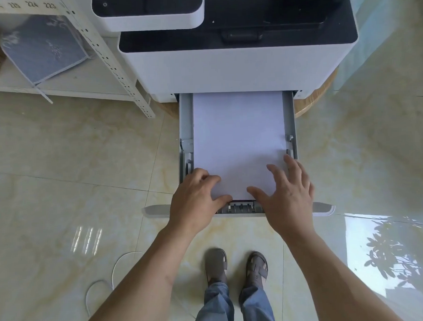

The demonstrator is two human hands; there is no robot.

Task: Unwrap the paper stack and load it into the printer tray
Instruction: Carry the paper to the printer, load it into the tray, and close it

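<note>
A white paper stack [238, 135] lies flat inside the pulled-out grey printer tray [186, 127], below the white and black printer [237, 62]. My left hand [195, 200] rests on the stack's near left corner with fingers curled over the paper's edge. My right hand [287, 193] lies flat on the near right part of the stack, fingers spread, fingertips by the tray's right guide. No wrapper is in view.
A white perforated metal shelf [119, 74] with a blue-grey cloth stands left of the printer. A white cable [113, 269] loops on the glossy tiled floor at lower left. My feet in sandals [234, 266] stand just before the tray's front panel.
</note>
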